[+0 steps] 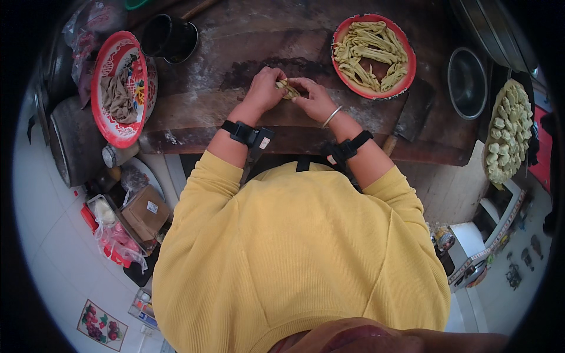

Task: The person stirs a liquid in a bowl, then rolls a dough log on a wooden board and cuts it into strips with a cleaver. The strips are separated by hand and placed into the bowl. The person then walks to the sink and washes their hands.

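Between my fingers, just above the wooden board [198,103], is a small piece of yellowish dough [289,90] that looks folded or twisted. My left hand [266,88] pinches one end, and my right hand [315,98] has the other end in its fingertips. Parts of the dough are hidden behind the fingers. Up and to the right of my right hand, a red-rimmed enamel plate [413,66] carries several long twisted dough strips [375,53] laid around it. A cleaver [415,112] with a wooden handle lies below that plate.
A red-rimmed enamel basin [98,99] with a crumpled cloth [119,98] stands at left, next to a dark mug [156,35]. A steel bowl [468,84] sits at right. Beyond it, a tray holds many dough pieces [507,132]. Flour dusts the board.
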Available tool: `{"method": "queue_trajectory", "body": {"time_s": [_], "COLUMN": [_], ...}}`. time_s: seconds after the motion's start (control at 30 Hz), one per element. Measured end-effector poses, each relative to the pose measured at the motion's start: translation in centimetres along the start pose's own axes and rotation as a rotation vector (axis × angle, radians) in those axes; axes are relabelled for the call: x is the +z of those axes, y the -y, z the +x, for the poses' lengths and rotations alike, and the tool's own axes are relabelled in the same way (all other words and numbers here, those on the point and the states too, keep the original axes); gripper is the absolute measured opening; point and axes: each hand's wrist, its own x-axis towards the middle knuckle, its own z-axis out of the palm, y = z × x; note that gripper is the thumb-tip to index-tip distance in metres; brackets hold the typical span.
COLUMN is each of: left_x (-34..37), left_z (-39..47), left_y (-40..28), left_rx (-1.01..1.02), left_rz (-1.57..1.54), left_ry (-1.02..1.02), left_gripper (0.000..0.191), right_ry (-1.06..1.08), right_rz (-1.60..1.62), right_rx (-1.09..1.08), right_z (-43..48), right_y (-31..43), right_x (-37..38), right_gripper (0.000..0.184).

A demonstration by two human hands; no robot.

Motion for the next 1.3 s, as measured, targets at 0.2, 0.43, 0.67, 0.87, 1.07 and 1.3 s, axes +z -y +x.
{"method": "queue_trajectory", "body": {"time_s": [0.2,0.43,0.67,0.87,1.07,1.3], "left_x": [-0.3,-6.4,-4.1,0.3,0.8,2.9], "left_z": [-0.7,-0.8,-0.3,0.6,4.2,4.3], "left_y": [4.2,14.0,12.7,5.6,-0.1,-1.1], "left_rx": [-0.157,-0.520,-0.515,-0.184,0.086,0.101], "left_rz": [-0.191,-0.306,-0.422,-0.102,-0.249,-0.104], "left_ry": [-0.100,-0.433,-0.420,-0.388,-0.391,-0.284], "left_gripper": [0.023,0.024,0.028,0.030,0.027,0.026], "right_ry": [-0.113,-0.257,-0.242,-0.208,-0.257,-0.301], "right_rz": [0.085,0.107,0.075,0.153,0.223,0.225], "right_rx": [0.115,0.111,0.131,0.189,0.323,0.356], "right_z": [-0.4,-1.2,-2.0,-3.5,-5.3,-7.2], "right_y": [-0.2,0.4,0.7,0.1,-1.5,-2.5], "right_x": [-0.2,-1.5,-0.9,-1.2,-2.8,-3.6], "right_gripper": [0.040,0.035,0.031,0.028,0.029,0.029]}}
